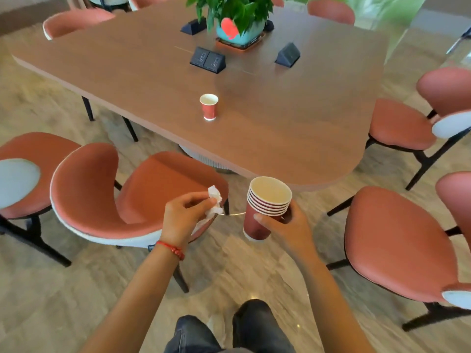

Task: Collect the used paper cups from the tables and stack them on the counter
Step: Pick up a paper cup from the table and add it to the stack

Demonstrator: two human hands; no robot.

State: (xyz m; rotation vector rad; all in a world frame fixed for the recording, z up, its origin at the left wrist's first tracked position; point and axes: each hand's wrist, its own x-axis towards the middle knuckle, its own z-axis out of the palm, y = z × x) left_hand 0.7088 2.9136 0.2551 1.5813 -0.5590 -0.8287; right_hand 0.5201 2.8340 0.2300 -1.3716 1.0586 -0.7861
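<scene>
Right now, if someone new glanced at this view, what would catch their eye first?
Probably the stack of red paper cups held in the right hand, low and centre. Next, the crumpled white tissue pinched in the left hand beside it. Further off, a lone red cup stands upright on the wooden table.

Cups in hand beside a wooden table

The right hand (285, 225) grips a nested stack of red cups (265, 207), perhaps five or six; the left hand (183, 215) pinches a crumpled white tissue (214, 202). One red cup (209, 107) stands upright on the table (280, 128), ringed by pink chairs (107, 194).
</scene>
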